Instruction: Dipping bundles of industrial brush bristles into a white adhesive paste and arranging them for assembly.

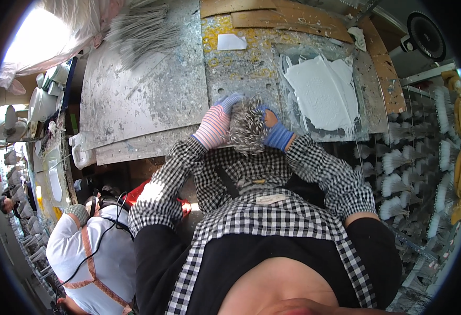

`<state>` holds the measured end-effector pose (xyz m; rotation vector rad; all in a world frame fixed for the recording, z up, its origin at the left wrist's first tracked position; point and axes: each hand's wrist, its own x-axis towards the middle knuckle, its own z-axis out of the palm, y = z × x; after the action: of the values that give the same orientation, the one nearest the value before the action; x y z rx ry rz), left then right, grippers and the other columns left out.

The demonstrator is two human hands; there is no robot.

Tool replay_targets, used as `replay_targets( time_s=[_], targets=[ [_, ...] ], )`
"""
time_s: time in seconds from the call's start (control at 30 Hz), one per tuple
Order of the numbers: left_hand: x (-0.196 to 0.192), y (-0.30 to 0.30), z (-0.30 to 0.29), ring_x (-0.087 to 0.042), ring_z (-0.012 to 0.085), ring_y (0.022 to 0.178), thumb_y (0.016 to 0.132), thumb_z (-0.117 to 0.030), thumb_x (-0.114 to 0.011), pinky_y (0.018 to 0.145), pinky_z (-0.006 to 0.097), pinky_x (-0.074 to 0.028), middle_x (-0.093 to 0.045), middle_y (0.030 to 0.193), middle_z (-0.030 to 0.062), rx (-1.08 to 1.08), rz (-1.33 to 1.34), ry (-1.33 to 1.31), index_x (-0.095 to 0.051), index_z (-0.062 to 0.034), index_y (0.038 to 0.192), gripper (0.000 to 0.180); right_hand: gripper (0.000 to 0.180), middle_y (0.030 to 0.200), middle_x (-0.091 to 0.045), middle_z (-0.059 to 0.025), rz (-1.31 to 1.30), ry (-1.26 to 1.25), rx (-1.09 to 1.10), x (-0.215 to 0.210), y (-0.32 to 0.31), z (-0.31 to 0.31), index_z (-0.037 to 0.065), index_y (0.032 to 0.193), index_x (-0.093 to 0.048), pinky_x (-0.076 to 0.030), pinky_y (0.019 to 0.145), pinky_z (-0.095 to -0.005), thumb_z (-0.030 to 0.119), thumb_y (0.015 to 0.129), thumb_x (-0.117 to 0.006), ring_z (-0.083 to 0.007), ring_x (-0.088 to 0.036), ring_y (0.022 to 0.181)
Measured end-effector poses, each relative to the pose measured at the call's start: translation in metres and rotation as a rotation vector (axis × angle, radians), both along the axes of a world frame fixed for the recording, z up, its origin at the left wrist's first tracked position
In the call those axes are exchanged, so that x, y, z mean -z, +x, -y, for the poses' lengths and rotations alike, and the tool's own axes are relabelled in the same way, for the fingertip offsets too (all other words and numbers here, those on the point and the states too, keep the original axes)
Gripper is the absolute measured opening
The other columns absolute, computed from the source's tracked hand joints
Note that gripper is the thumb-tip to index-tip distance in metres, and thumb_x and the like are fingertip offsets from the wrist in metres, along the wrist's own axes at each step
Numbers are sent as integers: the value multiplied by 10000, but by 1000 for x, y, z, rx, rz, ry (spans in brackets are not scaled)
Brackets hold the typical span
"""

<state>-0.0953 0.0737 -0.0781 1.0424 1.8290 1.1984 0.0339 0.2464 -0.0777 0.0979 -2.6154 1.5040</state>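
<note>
The left hand (214, 125) and right hand (276, 134) are gripping a grey bristly bundle (247, 126) at centre frame, by the worktop's (141, 105) near edge. White paste (322, 92) is lying upper right, loose grey strands (142, 31) upper left; pale bunches (396, 161) are already lining the right side, this bundle not among them.

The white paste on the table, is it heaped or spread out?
Spread out: the white paste forms a broad patch with ragged, streaky edges.

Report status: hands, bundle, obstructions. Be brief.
Left hand and right hand holding gray, white-tipped bundle from opposite sides. Bundle at table's near edge. White paste off to the right; no obstruction seen at the hands.
</note>
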Motion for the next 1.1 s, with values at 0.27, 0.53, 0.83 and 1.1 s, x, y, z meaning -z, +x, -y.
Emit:
replay_targets(
  time_s=[0.27, 0.53, 0.83, 1.1],
  targets=[
    [-1, 9, 3, -567, 341, 1255, 638, -526, -832, 1148, 507, -323, -606, 1333, 137, 116, -918, -38, -496, -81, 1331, 889, 911, 1196, -635, -167, -185, 214, 41, 8, 5, -7, 27, 1439, -430, -495, 954, -432, 285, 672, -847, -378, -622, 1048],
    [-55, 74, 11, -539, 303, 1292, 770, -536, -762, 1147, 488, -338, -579, 1371, 104, -146, 205, 144, -478, -96, 1376, 801, 1022, 1332, -569, -172, 64, -227, -75, 5, 43, 1, 23, 1478, -375, -434, 1070, -397, 311, 640, -884, -339, -550, 1234],
    [2, 175, 67, -668, 143, 889, 831, -72, -730, 818, 289, -547, -706, 1029, 66, -586, 728, 5, -627, -9, 1164, 355, 662, 1121, -682, -87, 1013, -797, 12, -20, 111, 33, -21, 1219, -623, -487, 991, -327, 366, 747, -879, -186, -618, 1066],
    [3, 184, 58, -620, 95, 665, 863, -60, -717, 579, 237, -518, -679, 832, 25, -731, 761, 152, -630, -22, 1064, 222, 550, 945, -684, -71, 722, -863, 195, -18, 110, 55, -18, 1210, -578, -586, 607, -245, 310, 835, -812, -120, -669, 701]
  ],
)
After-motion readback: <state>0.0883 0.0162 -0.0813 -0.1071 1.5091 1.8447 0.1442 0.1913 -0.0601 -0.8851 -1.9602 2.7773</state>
